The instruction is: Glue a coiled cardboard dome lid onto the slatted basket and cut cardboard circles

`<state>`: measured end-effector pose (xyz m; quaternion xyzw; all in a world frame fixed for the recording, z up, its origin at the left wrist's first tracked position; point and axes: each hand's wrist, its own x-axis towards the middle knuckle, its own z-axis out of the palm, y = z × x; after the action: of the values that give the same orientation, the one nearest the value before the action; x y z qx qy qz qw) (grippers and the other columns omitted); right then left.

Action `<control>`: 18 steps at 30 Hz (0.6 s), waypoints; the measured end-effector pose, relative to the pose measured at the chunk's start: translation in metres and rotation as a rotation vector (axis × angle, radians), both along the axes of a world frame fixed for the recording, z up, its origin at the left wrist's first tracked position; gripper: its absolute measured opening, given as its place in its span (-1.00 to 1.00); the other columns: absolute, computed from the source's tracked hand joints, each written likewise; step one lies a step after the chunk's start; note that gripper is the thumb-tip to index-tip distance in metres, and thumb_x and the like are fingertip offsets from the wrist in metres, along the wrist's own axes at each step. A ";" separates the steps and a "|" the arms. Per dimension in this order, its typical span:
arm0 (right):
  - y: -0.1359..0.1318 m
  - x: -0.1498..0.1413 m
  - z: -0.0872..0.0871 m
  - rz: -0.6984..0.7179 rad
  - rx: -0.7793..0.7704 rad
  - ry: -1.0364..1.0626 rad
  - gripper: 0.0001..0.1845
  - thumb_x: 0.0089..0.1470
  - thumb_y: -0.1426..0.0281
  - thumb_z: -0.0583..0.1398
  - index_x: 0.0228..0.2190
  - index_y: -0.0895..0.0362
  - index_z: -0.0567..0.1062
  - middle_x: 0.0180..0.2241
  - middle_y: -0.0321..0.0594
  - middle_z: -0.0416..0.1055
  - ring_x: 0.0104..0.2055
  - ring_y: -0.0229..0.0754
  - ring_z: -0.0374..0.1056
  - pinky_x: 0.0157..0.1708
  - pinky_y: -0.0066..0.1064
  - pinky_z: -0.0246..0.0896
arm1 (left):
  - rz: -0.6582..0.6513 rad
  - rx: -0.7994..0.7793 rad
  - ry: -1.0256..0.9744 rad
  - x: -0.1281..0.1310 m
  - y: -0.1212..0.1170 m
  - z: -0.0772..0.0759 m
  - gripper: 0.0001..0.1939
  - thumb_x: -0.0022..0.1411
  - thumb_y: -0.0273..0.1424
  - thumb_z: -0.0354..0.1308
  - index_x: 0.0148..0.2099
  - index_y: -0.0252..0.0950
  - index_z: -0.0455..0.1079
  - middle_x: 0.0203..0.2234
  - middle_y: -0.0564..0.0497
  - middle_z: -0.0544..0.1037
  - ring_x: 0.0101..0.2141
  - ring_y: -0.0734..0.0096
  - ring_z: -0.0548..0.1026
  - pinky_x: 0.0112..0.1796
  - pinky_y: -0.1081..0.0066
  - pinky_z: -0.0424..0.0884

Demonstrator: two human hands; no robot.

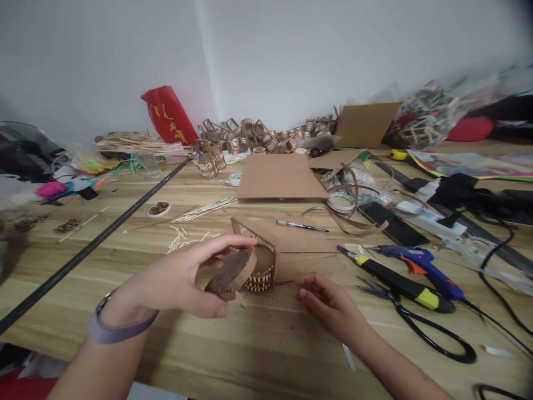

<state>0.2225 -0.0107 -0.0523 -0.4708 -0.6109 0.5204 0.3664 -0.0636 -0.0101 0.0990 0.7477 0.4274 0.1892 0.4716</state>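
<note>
A thick wood slice with rough bark point(229, 272) is gripped on edge between the thumb and fingers of my left hand point(187, 272). Right behind it stands a small round basket of dark bands and pale sticks point(264, 272), with a slanted brown handle point(240, 226); the slice hides part of its left side. To the right of the basket, my right hand point(325, 305) rests low over the table by the edge of a flat cardboard sheet point(308, 250). Its fingers are loosely curled, slightly apart, and nothing shows between them.
Scissors point(395, 300), a utility knife point(400, 280) and a blue glue gun point(420, 261) lie at right. A pen point(302, 225) is on the cardboard. Short sticks point(181, 239) lie behind my left hand. Finished baskets point(250, 136) pile against the wall. A dark bar point(100, 239) crosses the left.
</note>
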 end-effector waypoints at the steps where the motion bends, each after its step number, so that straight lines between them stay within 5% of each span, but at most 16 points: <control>1: 0.000 0.001 0.000 -0.003 0.027 -0.022 -0.63 0.07 0.06 0.19 -0.31 0.13 0.44 -0.52 -0.31 0.35 -0.52 -0.26 0.24 -0.55 -0.45 0.15 | 0.022 0.047 0.086 0.001 -0.002 0.000 -0.24 -0.10 -0.35 0.39 0.18 -0.09 0.25 0.14 -0.01 0.40 0.11 0.04 0.37 0.05 0.21 0.34; 5: -0.003 0.002 0.002 -0.030 0.283 -0.177 -0.80 0.15 0.26 0.12 -0.29 0.10 0.47 -0.44 -0.24 0.42 -0.43 -0.19 0.35 -0.43 -0.40 0.27 | 0.149 0.257 0.332 0.012 -0.008 -0.006 -0.45 -0.07 -0.33 0.34 -0.01 -0.15 0.26 0.14 -0.06 0.39 0.04 0.04 0.42 0.01 0.11 0.35; 9: -0.007 0.000 0.004 0.022 0.497 -0.255 -0.85 0.18 0.39 0.10 -0.24 0.06 0.46 -0.41 -0.24 0.44 -0.39 -0.19 0.40 -0.37 -0.39 0.31 | 0.077 0.509 0.433 0.027 -0.001 -0.016 -0.51 -0.06 -0.40 0.29 -0.05 -0.15 0.25 0.13 -0.06 0.38 0.08 0.03 0.38 0.04 0.11 0.32; 14: -0.011 -0.003 0.000 0.104 0.528 -0.231 -0.81 0.19 0.48 0.06 -0.19 0.06 0.43 -0.06 -0.06 0.44 -0.35 -0.25 0.42 -0.37 -0.41 0.35 | -0.124 0.545 0.494 0.038 0.014 -0.020 -0.57 -0.04 -0.45 0.22 -0.08 -0.16 0.23 0.02 -0.09 0.43 0.04 0.05 0.40 0.03 0.13 0.34; 18: -0.014 -0.002 -0.001 0.150 0.512 -0.257 -0.81 0.20 0.49 0.06 -0.18 0.07 0.41 0.14 0.07 0.31 -0.31 -0.25 0.46 -0.35 -0.39 0.37 | -0.144 0.550 0.512 0.043 0.021 -0.020 -0.63 -0.04 -0.49 0.16 -0.14 -0.17 0.20 -0.05 -0.09 0.43 -0.01 0.06 0.41 -0.02 0.14 0.38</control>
<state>0.2207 -0.0246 -0.0532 -0.3788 -0.7969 0.3109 0.3534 -0.0209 0.0112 0.0788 0.8975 0.4111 0.0705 0.1434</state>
